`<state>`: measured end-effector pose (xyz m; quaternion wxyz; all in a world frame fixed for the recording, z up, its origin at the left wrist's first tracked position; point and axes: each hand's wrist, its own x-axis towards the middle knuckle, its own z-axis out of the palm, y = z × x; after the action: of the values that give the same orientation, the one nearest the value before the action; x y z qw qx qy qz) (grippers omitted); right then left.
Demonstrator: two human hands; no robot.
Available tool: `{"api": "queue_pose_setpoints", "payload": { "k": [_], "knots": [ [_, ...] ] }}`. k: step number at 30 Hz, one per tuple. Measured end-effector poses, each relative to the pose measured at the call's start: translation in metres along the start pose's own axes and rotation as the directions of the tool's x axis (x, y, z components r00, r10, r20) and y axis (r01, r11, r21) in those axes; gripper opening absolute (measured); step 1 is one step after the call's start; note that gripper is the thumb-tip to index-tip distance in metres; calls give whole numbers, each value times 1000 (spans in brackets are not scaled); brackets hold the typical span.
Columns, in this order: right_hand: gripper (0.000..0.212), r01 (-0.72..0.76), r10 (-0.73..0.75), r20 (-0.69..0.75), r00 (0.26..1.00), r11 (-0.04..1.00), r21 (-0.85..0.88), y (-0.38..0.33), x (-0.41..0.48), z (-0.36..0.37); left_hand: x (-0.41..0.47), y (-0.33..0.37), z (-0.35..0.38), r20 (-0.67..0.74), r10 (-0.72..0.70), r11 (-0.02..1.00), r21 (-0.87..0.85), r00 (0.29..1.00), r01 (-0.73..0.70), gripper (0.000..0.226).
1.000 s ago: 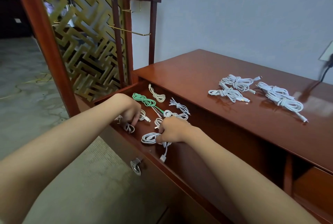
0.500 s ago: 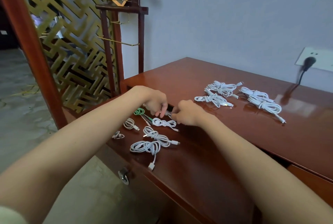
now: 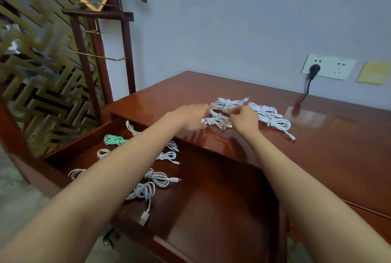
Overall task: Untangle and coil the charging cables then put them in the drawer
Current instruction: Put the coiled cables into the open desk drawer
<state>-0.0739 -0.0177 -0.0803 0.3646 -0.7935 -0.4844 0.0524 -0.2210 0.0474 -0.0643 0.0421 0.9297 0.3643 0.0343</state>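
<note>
The wooden drawer [image 3: 69, 150] stands open and holds a green coiled cable [image 3: 113, 139] and several white coiled cables, among them one coil [image 3: 159, 178] near the middle and another [image 3: 142, 193] whose USB plug hangs toward the front. On the desk top [image 3: 317, 157] lie several white cable bundles [image 3: 276, 122]. Both hands are at the nearest bundle [image 3: 218, 121]. My left hand [image 3: 189, 117] curls its fingers on the bundle's left end. My right hand [image 3: 243, 117] pinches its right side. My left forearm hides part of the drawer's contents.
A dark wooden valet stand [image 3: 101, 55] and a gold lattice screen [image 3: 31, 76] rise left of the desk. A wall socket with a black plug [image 3: 314, 70] and its cord sits behind the desk, beside a yellow card [image 3: 373, 72]. The drawer knob [image 3: 106, 239] is at the front.
Both hands have left the drawer and moved up and right onto the desk top, where they now close on a white bundle. The view has tilted up.
</note>
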Motion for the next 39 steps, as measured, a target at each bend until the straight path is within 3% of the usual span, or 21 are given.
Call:
{"api": "queue_pose_setpoints", "payload": {
  "k": [6,10,15,25,30,33,36,39],
  "knots": [
    [36,-61,56,85,995,997,55,15,9,17,14,0,18,4,-6,999,-42,1000,6,53],
    [30,-55,50,123,991,998,39,17,9,25,12,-5,28,-60,-5,996,-91,998,0,41],
    [21,-47,44,93,995,999,21,14,6,26,6,-15,50,-160,6,957,-287,987,-53,29],
    [18,-42,40,13,999,974,222,24,-31,10,-13,-11,70,-376,-34,898,-418,926,-137,27],
    [23,4,3,-26,1000,962,271,34,-69,-3,-31,-6,60,-326,103,935,-291,940,-203,18],
    [25,60,-43,-66,997,958,280,43,-93,-10,-39,-1,45,-317,166,867,-404,934,-291,25],
    [29,115,-88,-101,991,948,297,51,-113,-16,-46,2,35,-38,207,750,-635,978,-183,24],
    [41,164,-120,-150,981,931,327,59,-133,-20,-51,0,33,104,218,764,-637,970,-104,21]
  ]
}}
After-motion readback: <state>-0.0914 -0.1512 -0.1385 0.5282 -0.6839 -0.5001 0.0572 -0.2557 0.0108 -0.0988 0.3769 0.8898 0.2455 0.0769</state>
